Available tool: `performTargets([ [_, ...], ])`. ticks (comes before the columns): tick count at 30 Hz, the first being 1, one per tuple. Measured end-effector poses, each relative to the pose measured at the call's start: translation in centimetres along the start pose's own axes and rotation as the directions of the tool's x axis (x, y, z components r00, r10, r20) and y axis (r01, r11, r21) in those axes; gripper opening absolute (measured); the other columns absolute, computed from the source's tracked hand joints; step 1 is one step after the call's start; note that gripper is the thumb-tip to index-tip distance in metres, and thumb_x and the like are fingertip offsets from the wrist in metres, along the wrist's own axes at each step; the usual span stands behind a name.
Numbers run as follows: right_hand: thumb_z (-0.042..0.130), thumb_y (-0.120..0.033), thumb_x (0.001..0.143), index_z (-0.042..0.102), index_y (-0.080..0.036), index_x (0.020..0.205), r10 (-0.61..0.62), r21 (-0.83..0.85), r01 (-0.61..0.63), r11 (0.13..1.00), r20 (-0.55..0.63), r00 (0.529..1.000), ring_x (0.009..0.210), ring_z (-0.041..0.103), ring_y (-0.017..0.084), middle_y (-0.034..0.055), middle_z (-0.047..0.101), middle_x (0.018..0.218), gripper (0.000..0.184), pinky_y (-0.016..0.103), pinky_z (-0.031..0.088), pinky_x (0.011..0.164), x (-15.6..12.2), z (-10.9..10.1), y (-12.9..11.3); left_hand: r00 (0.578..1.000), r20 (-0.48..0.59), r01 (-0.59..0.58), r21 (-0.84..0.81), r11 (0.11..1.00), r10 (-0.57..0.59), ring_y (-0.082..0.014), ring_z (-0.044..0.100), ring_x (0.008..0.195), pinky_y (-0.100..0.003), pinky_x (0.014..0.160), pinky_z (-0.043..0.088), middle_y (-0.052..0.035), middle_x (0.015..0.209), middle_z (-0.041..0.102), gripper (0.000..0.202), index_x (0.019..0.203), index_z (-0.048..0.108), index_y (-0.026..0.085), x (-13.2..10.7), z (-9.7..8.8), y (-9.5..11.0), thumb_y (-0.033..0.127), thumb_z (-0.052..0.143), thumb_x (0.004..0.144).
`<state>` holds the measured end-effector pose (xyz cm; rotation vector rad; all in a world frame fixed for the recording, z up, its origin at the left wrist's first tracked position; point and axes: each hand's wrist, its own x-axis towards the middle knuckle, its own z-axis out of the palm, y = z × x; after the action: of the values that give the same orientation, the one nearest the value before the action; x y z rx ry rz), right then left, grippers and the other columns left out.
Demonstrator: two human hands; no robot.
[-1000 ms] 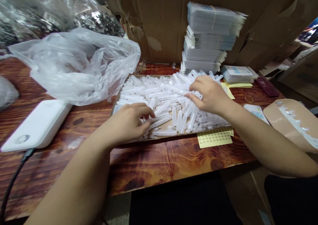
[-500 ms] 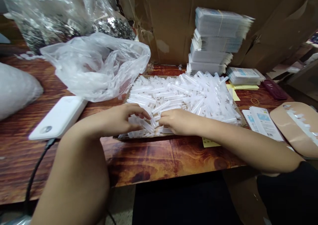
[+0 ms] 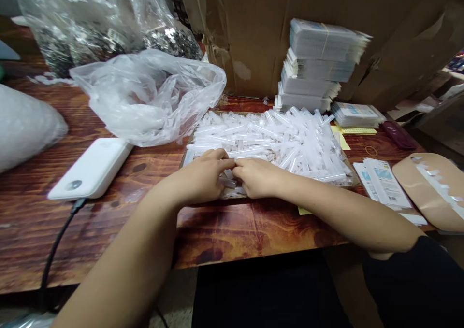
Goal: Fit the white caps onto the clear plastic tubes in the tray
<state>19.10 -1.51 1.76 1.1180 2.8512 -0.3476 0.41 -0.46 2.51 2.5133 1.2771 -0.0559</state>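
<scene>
Many small translucent plastic tubes (image 3: 290,135) lie heaped in a shallow cardboard tray (image 3: 353,179). Over its near edge, my left hand (image 3: 205,176) has its fingers bent inward. Facing it, my right hand (image 3: 259,176) is closed, its fingertips meeting those of my left hand. What the fingertips pinch is hidden. Just below them, a clear tube (image 3: 227,182) shows in the gap between the hands.
Left of the tray are a crumpled plastic bag (image 3: 145,96) and a white power bank (image 3: 90,168) with a black cable (image 3: 56,250). Banded card stacks (image 3: 319,67) stand behind the tray, against a large cardboard box (image 3: 246,33). Loose printed cards (image 3: 386,183) lie at right.
My left hand has moved right along the tray's near edge, and its fingers now meet those of my right hand. My right hand stays nearly in place. The view has shifted slightly.
</scene>
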Motion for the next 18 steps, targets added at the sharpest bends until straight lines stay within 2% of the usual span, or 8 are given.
performTargets([
  [2, 0.059, -0.010, 0.089, 0.073, -0.012, 0.104, 0.019, 0.019, -0.018, 1.000, -0.025, 1.000, 0.093, 0.068, 0.024, 0.0153, 0.073, 0.111, 0.021, 0.034, 0.051, 0.081, -0.2, -0.2, 0.2, 1.000, -0.016, -0.001, 0.059, 0.998, 0.002, -0.0340, 0.062, 0.122, -0.046, 0.106, 0.050, -0.0144, 0.124, 0.064, 0.059, 0.130, 0.071, 0.019, 0.2, 0.4, 0.9, 0.014, 0.057, 0.073],
  [4, 0.059, -0.010, 0.088, 0.072, -0.011, 0.103, 0.025, 0.043, -0.021, 0.999, -0.079, 0.997, 0.093, 0.066, 0.025, 0.0150, 0.071, 0.107, 0.020, 0.035, 0.052, 0.083, -0.8, -0.4, 0.6, 1.000, -0.023, -0.006, 0.104, 0.995, 0.008, -0.0344, 0.063, 0.119, -0.046, 0.105, 0.050, -0.0162, 0.120, 0.065, 0.049, 0.123, 0.071, 0.014, 0.4, 0.8, 1.6, 0.011, 0.054, 0.076],
  [6, 0.058, -0.010, 0.088, 0.070, -0.011, 0.102, 0.022, 0.072, -0.009, 0.997, -0.184, 0.983, 0.092, 0.064, 0.025, 0.0146, 0.069, 0.105, 0.019, 0.037, 0.053, 0.084, -1.8, -0.5, 1.3, 0.999, -0.035, -0.005, 0.133, 0.991, 0.009, -0.0344, 0.065, 0.112, -0.046, 0.100, 0.052, -0.0167, 0.113, 0.067, 0.038, 0.114, 0.071, 0.012, 0.7, 1.1, 2.0, 0.010, 0.050, 0.082],
  [8, 0.054, -0.010, 0.090, 0.068, -0.013, 0.101, 0.007, 0.117, 0.033, 0.993, -0.321, 0.947, 0.092, 0.062, 0.024, 0.0138, 0.066, 0.104, 0.018, 0.039, 0.054, 0.084, -3.1, -0.5, 2.1, 0.999, -0.051, -0.008, 0.150, 0.989, 0.016, -0.0339, 0.067, 0.105, -0.046, 0.095, 0.053, -0.0160, 0.108, 0.068, 0.034, 0.108, 0.070, 0.013, 1.0, 1.4, 2.1, 0.009, 0.045, 0.086],
  [11, 0.049, -0.009, 0.095, 0.066, -0.016, 0.103, -0.034, 0.192, 0.151, 0.970, -0.504, 0.863, 0.092, 0.061, 0.022, 0.0112, 0.063, 0.102, 0.021, 0.038, 0.055, 0.084, -5.2, -0.2, 3.3, 0.997, -0.078, -0.011, 0.125, 0.992, 0.021, -0.0319, 0.068, 0.100, -0.043, 0.091, 0.054, -0.0149, 0.105, 0.069, 0.030, 0.103, 0.070, 0.015, 1.3, 1.5, 1.7, 0.011, 0.045, 0.088],
  [14, 0.049, -0.012, 0.100, 0.064, -0.018, 0.108, -0.027, 0.246, 0.229, 0.942, -0.625, 0.780, 0.093, 0.062, 0.020, 0.0096, 0.063, 0.103, 0.018, 0.037, 0.056, 0.084, -6.7, 0.2, 4.2, 0.973, -0.225, -0.056, -0.016, 0.998, 0.051, -0.0286, 0.067, 0.101, -0.041, 0.093, 0.054, -0.0131, 0.106, 0.069, 0.026, 0.104, 0.070, 0.017, 1.3, 1.1, 0.7, 0.019, 0.048, 0.090],
  [16, 0.051, -0.015, 0.102, 0.064, -0.019, 0.108, 0.028, 0.289, 0.243, 0.926, -0.694, 0.720, 0.095, 0.064, 0.019, 0.0089, 0.066, 0.103, 0.015, 0.037, 0.056, 0.085, -7.2, 0.5, 4.3, 0.923, -0.381, -0.124, -0.171, 0.977, 0.050, -0.0273, 0.066, 0.104, -0.042, 0.096, 0.053, -0.0116, 0.110, 0.069, 0.025, 0.107, 0.070, 0.020, 1.1, 0.7, 0.3, 0.026, 0.052, 0.090],
  [18, 0.055, -0.018, 0.102, 0.066, -0.021, 0.107, 0.104, 0.347, 0.257, 0.902, -0.752, 0.651, 0.097, 0.067, 0.018, 0.0078, 0.070, 0.103, 0.012, 0.036, 0.056, 0.086, -7.4, 0.8, 4.1, 0.857, -0.514, -0.201, -0.398, 0.895, -0.037, -0.0248, 0.065, 0.098, -0.039, 0.091, 0.054, -0.0093, 0.105, 0.070, 0.022, 0.105, 0.070, 0.021, 1.1, 0.3, 0.3, 0.033, 0.062, 0.088],
])
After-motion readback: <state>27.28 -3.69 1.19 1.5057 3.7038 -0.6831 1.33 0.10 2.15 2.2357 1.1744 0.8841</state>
